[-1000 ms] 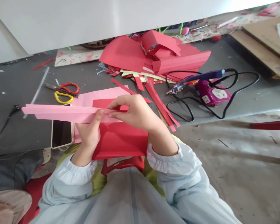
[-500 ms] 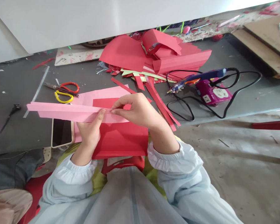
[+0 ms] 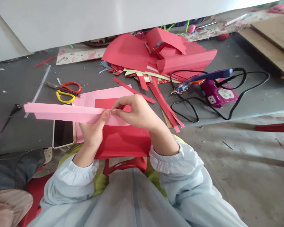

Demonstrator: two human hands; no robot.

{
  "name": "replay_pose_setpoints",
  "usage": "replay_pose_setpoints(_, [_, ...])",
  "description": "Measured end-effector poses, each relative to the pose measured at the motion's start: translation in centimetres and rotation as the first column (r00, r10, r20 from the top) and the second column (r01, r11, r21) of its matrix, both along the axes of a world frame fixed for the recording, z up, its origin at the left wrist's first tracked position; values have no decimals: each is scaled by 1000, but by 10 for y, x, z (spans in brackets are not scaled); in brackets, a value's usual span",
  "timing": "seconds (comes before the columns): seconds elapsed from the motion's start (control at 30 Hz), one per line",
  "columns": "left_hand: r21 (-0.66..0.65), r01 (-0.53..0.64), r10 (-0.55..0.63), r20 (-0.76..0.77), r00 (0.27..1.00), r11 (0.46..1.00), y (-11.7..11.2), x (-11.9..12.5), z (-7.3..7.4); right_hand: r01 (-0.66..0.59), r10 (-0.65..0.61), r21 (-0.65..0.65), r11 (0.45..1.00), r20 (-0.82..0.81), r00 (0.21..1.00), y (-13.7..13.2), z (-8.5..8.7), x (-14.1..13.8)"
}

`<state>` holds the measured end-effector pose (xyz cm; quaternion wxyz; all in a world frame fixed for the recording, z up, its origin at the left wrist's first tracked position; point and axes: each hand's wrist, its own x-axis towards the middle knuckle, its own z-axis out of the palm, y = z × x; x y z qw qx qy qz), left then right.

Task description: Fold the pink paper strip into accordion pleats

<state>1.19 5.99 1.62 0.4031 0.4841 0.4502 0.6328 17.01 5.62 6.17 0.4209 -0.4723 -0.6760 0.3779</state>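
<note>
still the left hand (image 3: 91, 134) and right hand (image 3: 138, 112) pinch the pink strip (image 3: 61, 112), fingertips now closer.

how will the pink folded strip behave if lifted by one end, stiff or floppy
Probably fairly stiff: the pink strip juts out unsupported past the left hand and right hand yet looks nearly straight, so its folds seem to brace it. Likely very light, since fingertip pinches alone carry it. Being thin paper, it would probably crease if squeezed.

hands (image 3: 113, 121) pinching pink paper strip (image 3: 68, 113), scissors (image 3: 65, 91)
</note>
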Motion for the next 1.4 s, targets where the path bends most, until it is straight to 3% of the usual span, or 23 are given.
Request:
replay_pose_setpoints(0.33, [-72, 8, -5, 42, 999, 997, 2, 1, -1, -23, 23, 5, 1000, 1, 1000, 1, -1, 5])
replay_pose_setpoints(0.57, [9, -73, 70, 151, 986, 997, 12, -6, 8, 3, 0, -46, 999, 58, 998, 1, 1, 14])
replay_pose_setpoints(0.73, [-12, -83, 84, 190, 978, 996, 16, -15, 12, 14, -8, -76, 997, 80, 997, 1, 0, 19])
replay_pose_setpoints(1.0, [22, -123, 118, 145, 982, 992, 18, -21, 17, -18, 27, -108, 994, 77, 997, 2, -3, 24])
replay_pose_setpoints(1.4, [51, -120, 107, 208, 972, 991, 20, -31, 15, -14, 32, -137, 991, 133, 991, 2, -7, 29])
